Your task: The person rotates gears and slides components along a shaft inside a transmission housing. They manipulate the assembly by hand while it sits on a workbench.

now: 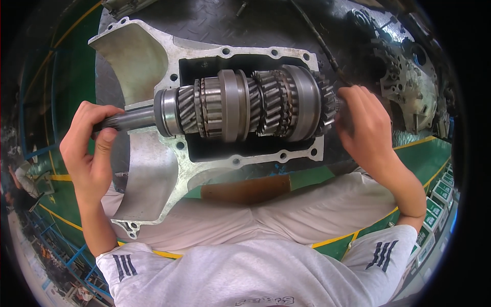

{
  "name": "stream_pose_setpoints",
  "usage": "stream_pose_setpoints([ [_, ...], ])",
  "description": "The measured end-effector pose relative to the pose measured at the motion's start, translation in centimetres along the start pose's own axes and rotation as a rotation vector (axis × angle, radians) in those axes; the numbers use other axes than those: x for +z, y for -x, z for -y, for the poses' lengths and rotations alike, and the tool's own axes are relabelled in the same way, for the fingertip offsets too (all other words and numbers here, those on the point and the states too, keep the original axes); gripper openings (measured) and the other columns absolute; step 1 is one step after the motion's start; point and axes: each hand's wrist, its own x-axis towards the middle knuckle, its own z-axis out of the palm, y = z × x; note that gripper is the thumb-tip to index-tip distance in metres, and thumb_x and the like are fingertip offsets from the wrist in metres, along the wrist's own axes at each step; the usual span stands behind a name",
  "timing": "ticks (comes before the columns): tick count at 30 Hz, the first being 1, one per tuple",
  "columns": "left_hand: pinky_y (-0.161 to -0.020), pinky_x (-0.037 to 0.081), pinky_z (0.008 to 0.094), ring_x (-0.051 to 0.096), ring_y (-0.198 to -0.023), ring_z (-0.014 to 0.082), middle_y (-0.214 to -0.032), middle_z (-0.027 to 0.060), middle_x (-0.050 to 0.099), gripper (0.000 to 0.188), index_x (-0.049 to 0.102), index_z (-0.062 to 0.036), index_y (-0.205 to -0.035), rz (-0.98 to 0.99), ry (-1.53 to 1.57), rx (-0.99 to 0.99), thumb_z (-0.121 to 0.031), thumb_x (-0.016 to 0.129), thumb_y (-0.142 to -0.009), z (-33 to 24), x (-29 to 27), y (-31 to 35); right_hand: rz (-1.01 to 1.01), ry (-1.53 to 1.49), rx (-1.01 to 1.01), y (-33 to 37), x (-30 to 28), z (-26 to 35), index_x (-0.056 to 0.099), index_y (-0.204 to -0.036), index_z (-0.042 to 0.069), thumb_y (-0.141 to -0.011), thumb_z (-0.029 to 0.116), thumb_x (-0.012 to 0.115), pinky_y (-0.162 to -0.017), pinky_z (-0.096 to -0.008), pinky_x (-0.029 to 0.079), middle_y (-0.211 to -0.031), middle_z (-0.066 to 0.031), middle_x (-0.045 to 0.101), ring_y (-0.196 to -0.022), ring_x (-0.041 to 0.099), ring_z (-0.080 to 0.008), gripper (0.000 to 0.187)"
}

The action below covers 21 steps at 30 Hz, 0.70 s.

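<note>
A transmission gear shaft (235, 105), stacked with helical gears and smooth rings, lies lengthwise over the open cavity of a half gearbox housing (153, 158). My left hand (92, 138) is closed around the splined thin end of the shaft, which juts out over the housing's flared bell. At the opposite end, my right hand (364, 120) grips the shaft beside the last toothed gear; its fingertips are partly hidden behind that end. Bolt holes line the housing's pale metal flange. How deep the shaft sits in the cavity cannot be told from above.
Beneath the housing is a dark tread-patterned metal table (204, 23). A thin rod (314, 33) lies behind the housing, and a small bolt (242, 8) farther back. Another metal housing (411, 77) stands at right. Green-and-white boxes (434, 210) line the floor at lower right.
</note>
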Motion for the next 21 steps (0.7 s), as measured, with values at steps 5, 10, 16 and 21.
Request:
stream_pose_setpoints([
  [5, -0.068, 0.040, 0.0293, 0.052, -0.077, 0.0180, -0.087, 0.0083, 0.058, 0.022, 0.068, 0.0039, -0.105, 0.054, 0.056, -0.129, -0.017, 0.067, -0.100, -0.1, -0.3, 0.2, 0.076, 0.002, 0.012, -0.3, 1.1, -2.2, 0.061, -0.098, 0.000, -0.069, -0.002, 0.075, -0.064, -0.0468, 0.049, -0.073, -0.0169, 0.059, -0.067, 0.058, -0.0369, 0.032],
  [10, -0.076, 0.045, 0.0288, 0.058, -0.086, 0.0190, -0.098, 0.0096, 0.064, 0.021, 0.067, 0.0033, -0.108, 0.003, 0.097, -0.083, -0.013, 0.071, -0.096, 0.0, 0.0, 0.4, 0.879, -0.399, 0.227, -6.1, -2.6, -3.3, 0.058, -0.071, -0.009, -0.071, 0.004, 0.072, -0.060, -0.0441, 0.047, -0.069, -0.0258, 0.059, -0.062, 0.054, -0.0426, 0.019],
  [16, -0.087, 0.050, 0.0302, 0.063, -0.098, 0.0209, -0.112, 0.0125, 0.067, 0.034, 0.066, 0.0010, -0.113, -0.077, 0.090, -0.004, 0.003, 0.079, -0.082, 0.2, 0.2, 1.1, 0.265, -0.019, -0.010, -2.2, -1.9, -0.3, 0.056, -0.105, 0.001, -0.075, 0.005, 0.076, -0.074, -0.0459, 0.052, -0.084, -0.0145, 0.065, -0.084, 0.066, -0.0383, 0.036],
  [21, -0.089, 0.050, 0.0304, 0.063, -0.100, 0.0201, -0.114, 0.0130, 0.066, 0.036, 0.065, 0.0015, -0.112, -0.088, 0.155, -0.031, 0.010, 0.077, -0.079, 0.2, 0.5, 1.0, 0.031, 0.225, -0.027, -0.4, 1.1, -0.1, 0.053, -0.096, 0.004, -0.072, -0.002, 0.074, -0.068, -0.0403, 0.051, -0.074, -0.0086, 0.055, -0.073, 0.062, -0.0283, 0.032],
])
